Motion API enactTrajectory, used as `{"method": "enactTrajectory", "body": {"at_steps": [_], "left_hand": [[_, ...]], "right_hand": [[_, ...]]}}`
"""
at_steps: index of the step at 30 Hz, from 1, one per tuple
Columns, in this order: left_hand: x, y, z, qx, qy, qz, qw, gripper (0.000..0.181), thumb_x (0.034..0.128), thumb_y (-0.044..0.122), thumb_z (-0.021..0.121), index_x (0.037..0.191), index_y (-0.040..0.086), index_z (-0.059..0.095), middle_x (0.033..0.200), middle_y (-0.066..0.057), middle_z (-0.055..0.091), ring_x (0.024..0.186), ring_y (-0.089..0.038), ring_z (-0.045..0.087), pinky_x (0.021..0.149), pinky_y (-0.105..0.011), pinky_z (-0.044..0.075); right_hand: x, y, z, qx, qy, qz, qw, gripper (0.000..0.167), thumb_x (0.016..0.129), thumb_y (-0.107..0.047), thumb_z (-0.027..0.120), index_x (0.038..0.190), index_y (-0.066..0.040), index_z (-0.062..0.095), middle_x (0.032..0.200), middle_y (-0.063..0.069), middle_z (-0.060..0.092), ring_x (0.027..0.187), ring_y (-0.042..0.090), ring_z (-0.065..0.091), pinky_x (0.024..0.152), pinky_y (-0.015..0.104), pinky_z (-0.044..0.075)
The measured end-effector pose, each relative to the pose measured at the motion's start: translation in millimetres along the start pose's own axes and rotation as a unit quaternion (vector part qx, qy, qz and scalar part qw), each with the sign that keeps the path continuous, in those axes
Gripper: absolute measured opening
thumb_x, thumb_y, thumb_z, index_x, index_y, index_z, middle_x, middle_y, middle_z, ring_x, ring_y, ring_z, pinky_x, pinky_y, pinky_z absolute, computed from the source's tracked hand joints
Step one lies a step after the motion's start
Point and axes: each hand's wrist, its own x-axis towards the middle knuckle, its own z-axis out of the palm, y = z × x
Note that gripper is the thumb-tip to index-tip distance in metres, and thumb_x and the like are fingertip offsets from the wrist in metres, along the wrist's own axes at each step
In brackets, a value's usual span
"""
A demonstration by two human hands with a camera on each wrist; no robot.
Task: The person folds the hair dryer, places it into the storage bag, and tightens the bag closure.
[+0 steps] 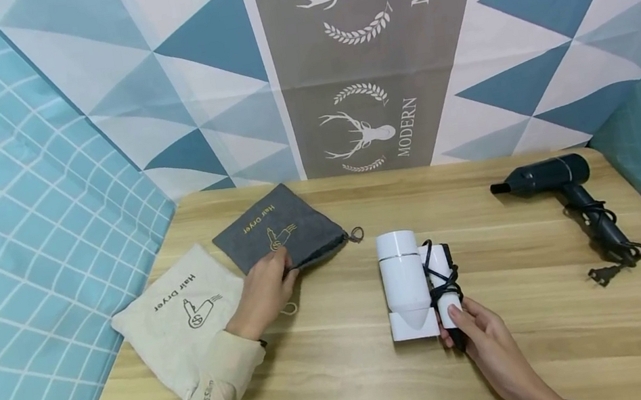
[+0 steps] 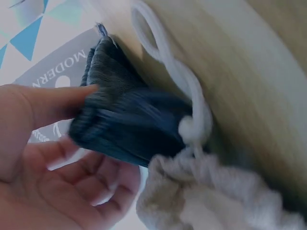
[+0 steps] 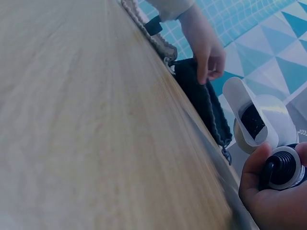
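left hand, head view: at centre left of the frame, the left hand (image 1: 266, 293) pinches the near edge of the dark grey pouch (image 1: 298, 219), seemingly to raise that side of the cloth off the desk (image 1: 346, 381).
pouches, head view: grey one left of centre, print facing up; cream pouch (image 1: 172, 323) at lower left, lying flat just beside it, partly under the left forearm.
right hand, head view: right of lower centre, the right hand (image 1: 493, 346) grips the lower end of the white hair dryer's (image 1: 403, 277) handle, probably because the black cord (image 1: 445, 286) is bound round the part above; whether the dryer's weight rests on the desk i cannot tell.
dark hair dryer, head view: the dark hair dryer (image 1: 547, 175) lies at right, untouched, well apart from both hands; its cord is wound too, likely to keep it tidy.
pinch, left wrist view: thumb and finger nip the grey cloth at left of the frame, remaining fingers loosely bent, so the hold looks light; blur hides the fold's detail.
drawstring, left wrist view: white drawstring (image 2: 189, 86) loops up from gathered cream cloth, near the grey edge.
handle, right wrist view: at lower right, fingers curl around the handle's end, beside the cord's exit.
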Motion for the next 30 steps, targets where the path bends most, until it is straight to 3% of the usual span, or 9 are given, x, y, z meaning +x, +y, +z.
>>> {"method": "enactTrajectory", "body": {"at_steps": [5, 12, 22, 30], "left_hand": [[2.6, 5.6, -2.4, -0.038, 0.021, 0.026, 0.9987, 0.009, 0.0967, 0.011, 0.065, 0.093, 0.011, 0.057, 0.08, 0.001, 0.057, 0.065, -0.014, 0.052, 0.06, -0.031, 0.046], [5.2, 13.2, -8.4, -0.042, 0.059, 0.053, 0.996, 0.005, 0.0981, 0.011, 0.063, 0.096, 0.011, 0.059, 0.082, 0.001, 0.058, 0.066, -0.012, 0.052, 0.06, -0.031, 0.046], [0.4, 38.4, -2.9, -0.034, 0.05, 0.12, 0.9909, 0.005, 0.099, 0.015, 0.063, 0.098, 0.01, 0.061, 0.083, 0.002, 0.059, 0.067, -0.009, 0.053, 0.062, -0.03, 0.048], [-1.0, 59.5, -4.9, -0.049, 0.049, 0.174, 0.9823, 0.007, 0.0999, 0.015, 0.061, 0.106, 0.011, 0.064, 0.093, 0.0, 0.066, 0.077, -0.011, 0.059, 0.073, -0.035, 0.051]], "right_hand": [[0.4, -1, 0, -0.002, 0.001, 0.004, 1.0, 0.045, 0.107, -0.025, 0.046, 0.13, 0.013, 0.039, 0.09, 0.012, 0.058, 0.077, 0.013, 0.057, 0.07, 0.026, 0.052], [1.9, -2, 2, -0.007, 0.009, 0.006, 0.9999, 0.045, 0.106, -0.025, 0.049, 0.129, 0.012, 0.04, 0.09, 0.014, 0.06, 0.077, 0.014, 0.058, 0.069, 0.026, 0.053], [-1.0, 0, 5, -0.012, 0.003, 0.006, 0.9999, 0.046, 0.105, -0.02, 0.052, 0.136, 0.011, 0.039, 0.093, 0.015, 0.062, 0.076, 0.014, 0.06, 0.068, 0.028, 0.055], [-2.5, 0, 5, -0.026, -0.018, 0.003, 0.9995, 0.047, 0.104, -0.018, 0.054, 0.139, 0.011, 0.041, 0.101, 0.018, 0.064, 0.076, 0.014, 0.061, 0.067, 0.027, 0.055]]}}
